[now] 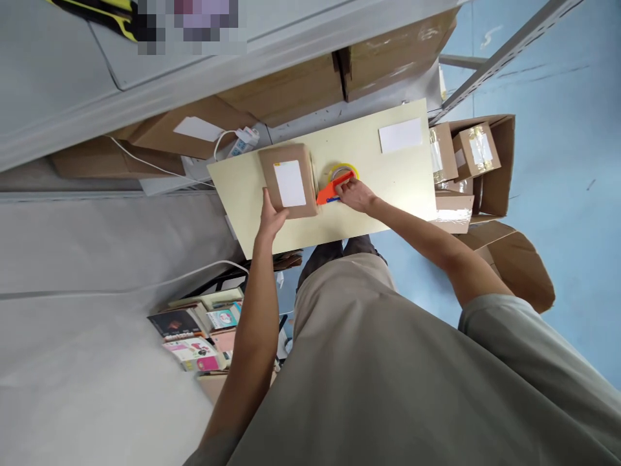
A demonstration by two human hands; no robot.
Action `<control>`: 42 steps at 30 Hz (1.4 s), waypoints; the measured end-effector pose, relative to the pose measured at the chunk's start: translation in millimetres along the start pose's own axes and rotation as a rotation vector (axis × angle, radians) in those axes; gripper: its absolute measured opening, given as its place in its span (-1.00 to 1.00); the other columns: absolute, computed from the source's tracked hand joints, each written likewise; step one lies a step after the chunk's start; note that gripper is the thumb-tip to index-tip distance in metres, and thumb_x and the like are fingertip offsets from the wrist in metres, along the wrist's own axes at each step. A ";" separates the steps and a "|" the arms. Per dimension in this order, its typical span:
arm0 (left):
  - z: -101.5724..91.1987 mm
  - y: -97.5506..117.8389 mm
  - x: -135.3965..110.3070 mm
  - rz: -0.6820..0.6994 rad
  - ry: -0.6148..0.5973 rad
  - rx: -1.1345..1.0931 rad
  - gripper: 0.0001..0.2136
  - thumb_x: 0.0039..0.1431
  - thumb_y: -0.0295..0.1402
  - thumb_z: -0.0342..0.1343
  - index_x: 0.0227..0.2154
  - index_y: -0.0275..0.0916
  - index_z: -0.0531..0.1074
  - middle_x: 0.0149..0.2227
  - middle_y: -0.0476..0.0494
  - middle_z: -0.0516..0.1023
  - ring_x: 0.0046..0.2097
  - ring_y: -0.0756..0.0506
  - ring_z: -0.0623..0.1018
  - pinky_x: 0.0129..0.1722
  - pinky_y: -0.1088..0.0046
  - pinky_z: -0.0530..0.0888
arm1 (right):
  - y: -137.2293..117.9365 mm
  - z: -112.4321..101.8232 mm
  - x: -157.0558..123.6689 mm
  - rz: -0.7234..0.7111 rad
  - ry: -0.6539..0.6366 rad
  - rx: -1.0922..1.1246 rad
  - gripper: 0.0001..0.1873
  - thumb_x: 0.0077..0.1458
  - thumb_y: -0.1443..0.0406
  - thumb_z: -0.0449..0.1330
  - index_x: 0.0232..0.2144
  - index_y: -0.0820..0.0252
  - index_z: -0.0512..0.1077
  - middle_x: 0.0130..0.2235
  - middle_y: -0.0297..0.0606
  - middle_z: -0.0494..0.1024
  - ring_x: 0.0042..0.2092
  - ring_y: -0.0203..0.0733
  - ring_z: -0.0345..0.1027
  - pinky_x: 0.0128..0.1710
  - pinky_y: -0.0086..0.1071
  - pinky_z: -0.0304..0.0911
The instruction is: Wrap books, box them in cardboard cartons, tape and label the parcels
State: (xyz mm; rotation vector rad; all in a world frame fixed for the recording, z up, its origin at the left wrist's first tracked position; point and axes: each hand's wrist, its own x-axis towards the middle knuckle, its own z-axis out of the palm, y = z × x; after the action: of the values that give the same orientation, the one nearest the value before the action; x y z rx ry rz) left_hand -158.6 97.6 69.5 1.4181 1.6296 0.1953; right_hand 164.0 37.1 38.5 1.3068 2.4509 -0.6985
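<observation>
A small cardboard box point(290, 180) with a white label on its top lies on a pale yellow table point(257, 239). At its near left corner my left hand point(272, 219) grips it, thumb and fingers spread along two of its sides. In my right hand point(356, 194) is an orange tape dispenser point(332, 188) with a roll of tape. The dispenser's front end is at the box's right side; whether tape is stuck there I cannot make out. A blank white paper sheet point(400, 135) lies at the table's far right.
Large cardboard boxes point(301, 90) stand on a shelf behind the table, beside a white power strip point(242, 141). At right, an open carton point(502, 165) holds several taped boxes, with another open carton point(524, 265) nearer. Books point(198, 336) are stacked at lower left. A metal post point(495, 58) rises at right.
</observation>
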 end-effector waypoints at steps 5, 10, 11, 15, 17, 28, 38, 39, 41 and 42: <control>5.9 44.0 17.6 -0.126 0.039 0.232 0.02 0.34 0.02 0.35 0.72 -0.21 0.06 0.78 -0.40 -0.12 0.78 -0.49 -0.30 0.73 -0.24 -0.30 | -95.2 -3.6 11.9 0.027 -0.092 0.047 -0.37 0.50 0.51 -0.15 0.46 0.60 0.39 0.19 0.28 0.75 0.22 0.16 0.69 0.34 -0.03 0.39; 55.5 76.0 22.4 -0.017 0.196 0.265 0.19 0.19 0.18 0.51 0.71 -0.14 0.06 0.77 -0.49 -0.15 0.73 -0.64 -0.52 0.60 -0.61 -0.34 | -157.8 -3.2 26.1 0.095 -0.053 0.167 -0.39 0.45 0.59 -0.20 0.32 0.60 0.48 0.11 0.31 0.74 0.12 0.13 0.69 0.12 -0.09 0.46; 63.5 77.9 22.8 -0.006 0.208 0.272 0.21 0.16 0.11 0.55 0.71 -0.16 0.05 0.77 -0.52 -0.16 0.73 -0.65 -0.53 0.59 -0.64 -0.33 | -161.3 -1.0 24.1 0.108 -0.043 0.189 -0.40 0.46 0.59 -0.20 0.31 0.61 0.47 0.11 0.33 0.74 0.11 0.14 0.69 0.12 -0.08 0.45; 77.7 77.0 23.4 0.000 0.223 0.332 0.16 0.12 -0.15 0.56 0.70 -0.17 0.08 0.77 -0.52 -0.17 0.72 -0.68 -0.51 0.58 -0.68 -0.30 | -148.7 17.7 -14.0 0.124 -0.042 0.238 -0.47 0.53 0.50 -0.14 0.37 0.65 0.37 0.12 0.42 0.71 0.11 0.22 0.67 0.23 0.01 0.36; 77.9 75.5 23.0 0.020 0.244 0.339 0.15 0.09 -0.22 0.54 0.70 -0.15 0.09 0.77 -0.49 -0.15 0.73 -0.69 -0.49 0.58 -0.68 -0.33 | -127.5 30.8 -48.4 0.168 -0.076 0.255 -0.49 0.55 0.47 -0.11 0.37 0.66 0.35 0.13 0.46 0.70 0.13 0.25 0.66 0.24 0.01 0.34; 82.1 71.4 12.5 0.089 0.157 0.362 0.16 0.01 -0.31 0.50 0.68 -0.23 0.13 0.78 -0.47 -0.23 0.73 -0.64 -0.51 0.62 -0.54 -0.45 | -20.3 32.3 -94.1 0.447 0.042 0.202 -0.40 0.69 0.22 -0.24 0.37 0.62 0.31 0.16 0.43 0.66 0.16 0.32 0.59 0.32 0.06 0.24; 99.0 62.7 -40.5 0.316 -0.019 0.261 -0.28 0.24 -0.33 0.35 0.47 -0.14 0.40 0.77 -0.28 -0.03 0.79 -0.41 -0.33 0.70 -0.31 -0.43 | -56.1 19.8 -48.2 0.153 0.051 0.163 -0.42 0.55 0.50 -0.21 0.43 0.62 0.33 0.17 0.37 0.72 0.13 0.23 0.62 0.34 0.08 0.25; 100.1 61.6 -47.4 0.336 -0.031 0.243 -0.37 0.27 -0.34 0.31 0.41 -0.11 0.45 0.77 -0.24 0.00 0.79 -0.38 -0.30 0.71 -0.29 -0.41 | -62.1 19.8 -47.3 0.123 0.042 0.154 -0.43 0.56 0.49 -0.20 0.42 0.63 0.34 0.15 0.37 0.72 0.11 0.22 0.62 0.32 0.07 0.26; 100.5 58.5 -59.6 0.369 -0.057 0.222 -0.50 0.30 -0.36 0.25 0.30 -0.07 0.50 0.76 -0.16 0.03 0.79 -0.34 -0.26 0.72 -0.29 -0.38 | -72.4 21.5 -48.0 0.074 0.026 0.128 -0.44 0.58 0.46 -0.19 0.40 0.65 0.36 0.14 0.37 0.73 0.09 0.21 0.62 0.30 0.05 0.25; 100.1 56.8 -64.4 0.381 -0.073 0.219 -0.54 0.31 -0.37 0.23 0.26 -0.07 0.52 0.76 -0.15 0.04 0.79 -0.33 -0.24 0.72 -0.30 -0.36 | -75.3 23.6 -50.6 0.050 0.020 0.120 -0.45 0.59 0.45 -0.18 0.40 0.64 0.37 0.13 0.36 0.73 0.08 0.19 0.62 0.31 0.04 0.24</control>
State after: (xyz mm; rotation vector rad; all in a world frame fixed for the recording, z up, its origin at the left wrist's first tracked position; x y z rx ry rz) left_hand -54.6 18.0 85.2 1.8773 1.3402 0.1846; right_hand 129.7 -46.7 62.9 1.4202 2.4154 -0.8356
